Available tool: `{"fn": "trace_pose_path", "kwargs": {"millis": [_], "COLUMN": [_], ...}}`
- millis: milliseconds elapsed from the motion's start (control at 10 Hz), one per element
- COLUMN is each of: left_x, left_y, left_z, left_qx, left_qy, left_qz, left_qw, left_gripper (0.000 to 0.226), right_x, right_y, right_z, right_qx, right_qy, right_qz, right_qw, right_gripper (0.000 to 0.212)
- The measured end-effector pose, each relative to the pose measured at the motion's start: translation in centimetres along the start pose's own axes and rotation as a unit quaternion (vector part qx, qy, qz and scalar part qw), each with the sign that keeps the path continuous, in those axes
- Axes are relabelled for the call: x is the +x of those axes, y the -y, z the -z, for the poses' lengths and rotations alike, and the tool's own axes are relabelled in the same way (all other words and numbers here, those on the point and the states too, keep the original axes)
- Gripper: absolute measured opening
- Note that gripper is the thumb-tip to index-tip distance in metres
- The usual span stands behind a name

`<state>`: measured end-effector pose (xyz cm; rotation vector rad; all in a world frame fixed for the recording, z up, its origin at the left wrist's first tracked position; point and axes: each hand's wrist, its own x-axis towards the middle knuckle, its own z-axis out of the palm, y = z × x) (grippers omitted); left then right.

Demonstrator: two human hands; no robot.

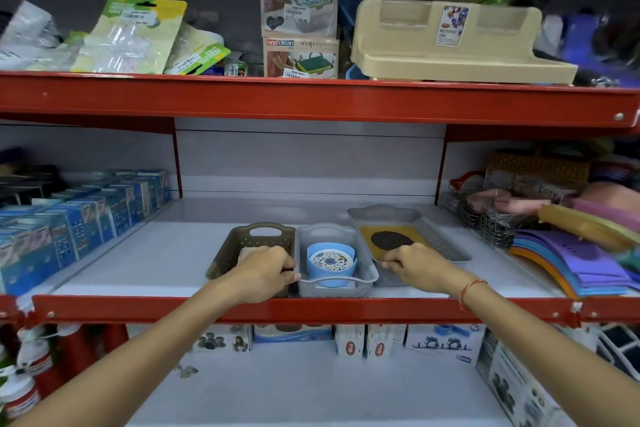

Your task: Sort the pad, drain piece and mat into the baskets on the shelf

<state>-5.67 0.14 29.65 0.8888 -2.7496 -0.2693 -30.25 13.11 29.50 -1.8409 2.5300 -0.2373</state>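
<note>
Three baskets stand side by side on the middle shelf. The brown basket (242, 236) on the left holds a pale pad (247, 252), mostly hidden by my left hand (266, 267), which grips that basket's front right rim. The grey middle basket (367, 276) holds a round blue drain piece (330, 262) with a patterned top. The long grey basket (446, 246) on the right holds a yellow mat (420, 236) with a black mesh disc (391, 240) on it. My right hand (414, 263) is closed on its near edge.
Blue boxes (79, 218) fill the shelf's left side. A wire basket (485, 218) and stacked coloured mats (575, 260) lie on the right. Red shelf rails (311, 310) run in front and above. Boxed goods sit on the shelves above and below.
</note>
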Motion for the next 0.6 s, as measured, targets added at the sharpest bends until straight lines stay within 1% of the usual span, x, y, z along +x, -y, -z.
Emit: {"fn": "trace_pose_path", "kwargs": {"millis": [100, 200, 300, 400, 500, 600], "left_x": [0.0, -0.2, -0.6, -1.1, -1.7, -3.0], "left_y": [0.0, -0.2, -0.8, -1.5, -2.2, -4.5], "left_z": [0.1, -0.1, -0.7, -1.5, -2.1, -1.5], "left_qx": [-0.006, -0.021, -0.051, -0.053, -0.057, -0.048], "left_qy": [0.004, -0.005, -0.017, -0.020, -0.027, -0.084], "left_qz": [0.001, 0.019, 0.038, 0.062, 0.081, 0.084], "left_qw": [1.000, 1.000, 0.998, 0.996, 0.995, 0.992], "left_gripper": [0.036, 0.036, 0.032, 0.023, 0.027, 0.030], "right_x": [-1.8, -3.7, -4.7, -5.3, -5.8, -6.8], "right_y": [0.7, 1.4, 1.5, 1.9, 2.2, 3.3], "right_z": [0.3, 0.7, 0.6, 0.5, 0.4, 0.5], "right_qx": [-0.015, -0.018, -0.011, -0.018, -0.020, -0.022], "right_qy": [0.008, 0.006, -0.001, 0.001, -0.002, -0.052], "right_qz": [0.022, 0.023, 0.018, 0.004, -0.002, 0.001], "right_qw": [1.000, 1.000, 1.000, 1.000, 1.000, 0.998], "right_gripper": [0.030, 0.030, 0.025, 0.026, 0.027, 0.027]}}
